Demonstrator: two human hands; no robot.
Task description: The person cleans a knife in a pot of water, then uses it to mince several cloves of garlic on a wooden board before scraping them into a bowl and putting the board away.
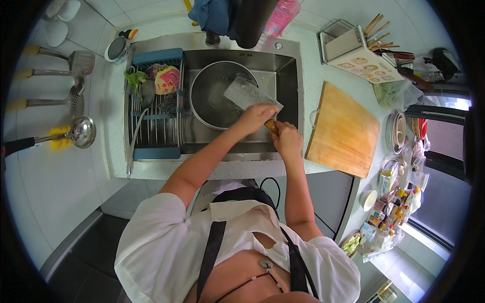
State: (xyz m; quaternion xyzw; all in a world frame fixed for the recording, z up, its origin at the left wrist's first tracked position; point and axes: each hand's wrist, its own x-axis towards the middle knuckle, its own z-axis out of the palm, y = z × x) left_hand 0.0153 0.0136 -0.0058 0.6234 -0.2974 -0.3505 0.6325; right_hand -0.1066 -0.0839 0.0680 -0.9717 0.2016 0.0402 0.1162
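Observation:
Over the sink (pixel 286 86), a wet cleaver (pixel 247 94) with a wide metal blade and a wooden handle is held tilted. My right hand (pixel 289 140) is closed around its handle. My left hand (pixel 257 118) is closed at the blade's handle end, its fingers curled against the metal; part of the grip is hidden. Beneath the blade a round metal basin (pixel 202 117) with some water in it stands in the sink. The cleaver covers part of the basin's right rim.
Left in the sink, a drying rack (pixel 156 153) holds a ladle (pixel 137 129), a pink-and-yellow sponge (pixel 167 81) and greens (pixel 135 81). A black faucet (pixel 251 22) hangs above. A cutting board (pixel 345 131) lies at right, beside a chopstick and knife holder (pixel 361 58). Utensils (pixel 81 61) hang on the left wall.

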